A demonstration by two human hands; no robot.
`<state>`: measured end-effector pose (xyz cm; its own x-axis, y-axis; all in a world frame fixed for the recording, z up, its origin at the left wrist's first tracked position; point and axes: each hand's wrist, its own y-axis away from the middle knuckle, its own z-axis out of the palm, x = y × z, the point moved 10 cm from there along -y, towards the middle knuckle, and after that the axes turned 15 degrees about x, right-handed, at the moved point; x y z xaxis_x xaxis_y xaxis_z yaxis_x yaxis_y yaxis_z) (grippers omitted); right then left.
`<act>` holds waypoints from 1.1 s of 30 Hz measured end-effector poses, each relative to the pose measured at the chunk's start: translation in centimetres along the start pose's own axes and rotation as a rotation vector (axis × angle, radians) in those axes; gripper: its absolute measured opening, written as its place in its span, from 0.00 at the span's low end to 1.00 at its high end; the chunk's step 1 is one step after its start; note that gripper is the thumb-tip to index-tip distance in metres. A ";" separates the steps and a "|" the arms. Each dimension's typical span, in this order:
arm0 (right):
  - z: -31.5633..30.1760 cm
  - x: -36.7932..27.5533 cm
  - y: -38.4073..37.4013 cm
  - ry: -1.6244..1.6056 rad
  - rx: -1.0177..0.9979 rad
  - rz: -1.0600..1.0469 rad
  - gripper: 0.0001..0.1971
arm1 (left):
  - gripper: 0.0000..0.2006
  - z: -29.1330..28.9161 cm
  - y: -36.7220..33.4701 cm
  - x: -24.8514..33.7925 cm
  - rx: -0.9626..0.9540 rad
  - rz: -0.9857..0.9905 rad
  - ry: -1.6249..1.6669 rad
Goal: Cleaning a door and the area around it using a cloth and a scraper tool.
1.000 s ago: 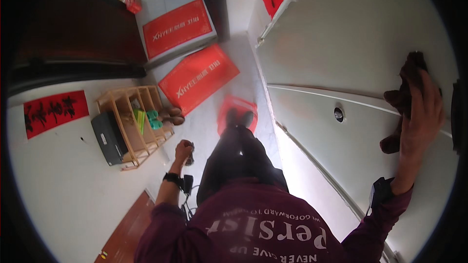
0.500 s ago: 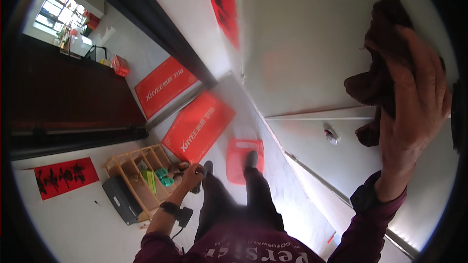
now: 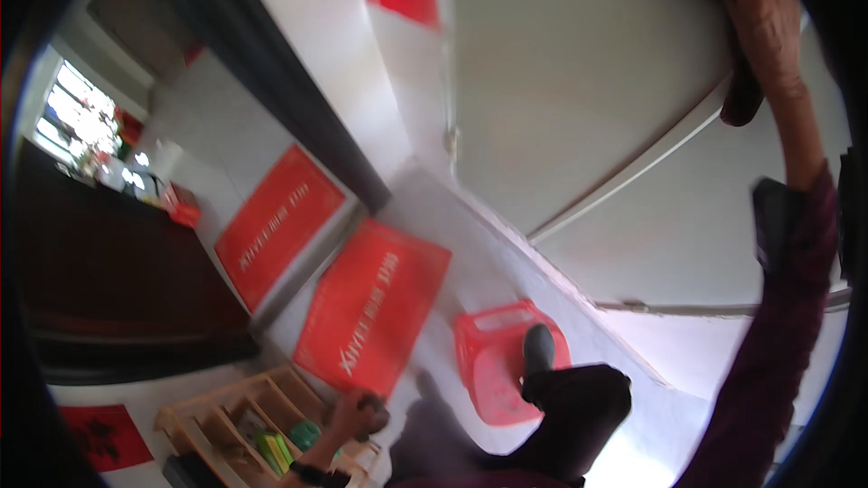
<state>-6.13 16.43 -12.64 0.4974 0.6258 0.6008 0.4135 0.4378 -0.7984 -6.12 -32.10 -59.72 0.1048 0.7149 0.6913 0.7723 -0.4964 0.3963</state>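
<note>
My right hand (image 3: 759, 32) is raised high at the upper right, fingers closed over a dark brown cloth (image 3: 743, 95). The cloth lies against a pale grey-white panel (image 3: 579, 63) with a light strip across it. Low at the left, my left hand (image 3: 353, 417) hangs near a wooden shelf, its fingers curled; a small dark shape shows at them, too blurred to name. One dark shoe (image 3: 538, 348) rests on a red plastic stool (image 3: 493, 384), and that leg is bent at the knee.
The wooden shelf (image 3: 217, 416) at the lower left holds green items. Two red mats (image 3: 375, 303) lie on the floor on either side of a threshold. A dark door (image 3: 117, 262) stands at the left, beside a dark frame post (image 3: 271, 63).
My right hand and the cloth sit higher in the picture. The stool appears lower and further right, and the leg above it is now bent. The whole view has shifted.
</note>
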 end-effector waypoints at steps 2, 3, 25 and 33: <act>2.3 -2.0 1.3 0.047 -0.139 -0.084 0.17 | 0.12 -0.1 0.2 -7.2 0.237 -0.262 0.177; 2.7 -2.6 0.8 0.070 -0.139 -0.110 0.17 | 0.11 0.2 1.5 -9.3 0.339 -0.183 0.197; 7.1 -2.7 -1.9 0.082 -0.539 -0.139 0.20 | 0.14 -3.3 3.7 -20.9 0.389 -0.346 0.429; 7.0 -2.4 -3.2 -0.085 -0.421 -0.101 0.16 | 0.13 -6.4 -5.3 -13.7 0.335 -0.222 0.416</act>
<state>-14.02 18.03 -11.81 0.3815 0.6521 0.6551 0.7402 0.2089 -0.6391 -15.64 -42.48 -67.43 -0.2847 0.4969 0.8198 0.9112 -0.1253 0.3924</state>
